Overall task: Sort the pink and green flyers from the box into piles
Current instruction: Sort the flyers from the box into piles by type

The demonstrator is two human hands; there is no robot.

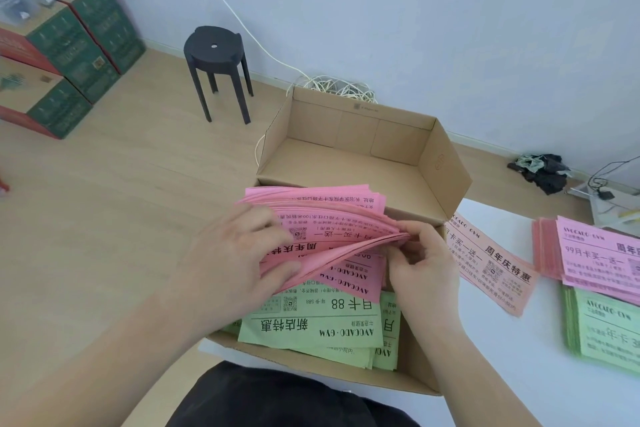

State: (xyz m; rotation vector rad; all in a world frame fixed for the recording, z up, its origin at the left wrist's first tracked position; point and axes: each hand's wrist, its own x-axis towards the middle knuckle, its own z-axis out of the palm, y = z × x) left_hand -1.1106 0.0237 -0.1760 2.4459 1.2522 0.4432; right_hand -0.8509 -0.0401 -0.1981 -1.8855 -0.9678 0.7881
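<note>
An open cardboard box [446, 163] stands in front of me on the white table. Inside it a thick bundle of pink flyers [332, 222] lies over green flyers [311, 329]. My left hand [232, 260] grips the left side of the pink bundle, fingers curled over its top. My right hand [419, 263] pinches the bent right edge of the pink sheets, lifting them off a lower pink flyer. On the table to the right lie a single pink flyer [491, 263], a pink pile [595, 253] and a green pile [606, 329].
The white table [512, 357] holds the box and piles. On the wooden floor stand a black stool [216, 62] and stacked green and red cartons [69, 55] at left. A coil of white cable [339, 87] lies behind the box; dark cloth [543, 170] sits by the wall.
</note>
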